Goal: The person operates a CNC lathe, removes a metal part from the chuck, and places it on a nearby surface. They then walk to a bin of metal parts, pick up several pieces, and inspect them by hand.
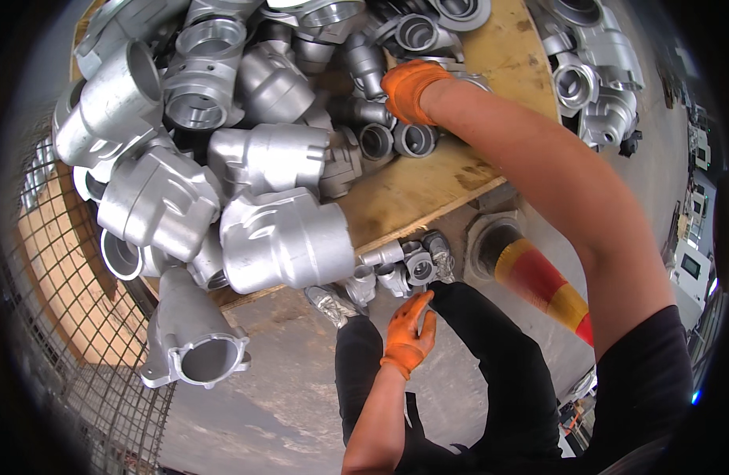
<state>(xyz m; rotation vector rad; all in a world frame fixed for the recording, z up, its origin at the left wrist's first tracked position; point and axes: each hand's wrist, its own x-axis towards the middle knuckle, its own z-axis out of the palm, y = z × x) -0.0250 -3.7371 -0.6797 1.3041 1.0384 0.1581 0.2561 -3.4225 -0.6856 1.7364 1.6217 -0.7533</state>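
My right hand (410, 89), in an orange glove, reaches over the wooden board into a pile of silver metal castings. Its fingers bend down beside a small dark-grey pipe fitting (365, 63); their tips are hidden, so I cannot tell whether they hold it. Two short round-mouthed fittings (416, 140) lie just below that hand. My left hand (409, 334), also gloved in orange, hangs low in front of my legs with thumb and fingers apart and nothing in it. Beyond its fingertips, several small castings (392, 279) stand on the floor between my shoes.
Large silver housings (285, 240) crowd the left of the wooden board (428, 194), some at its edge. A flared casting (192, 336) sits by the wire mesh (72, 317). A red-and-yellow striped post (539, 281) stands right of my legs. More castings (610, 47) lie at far right.
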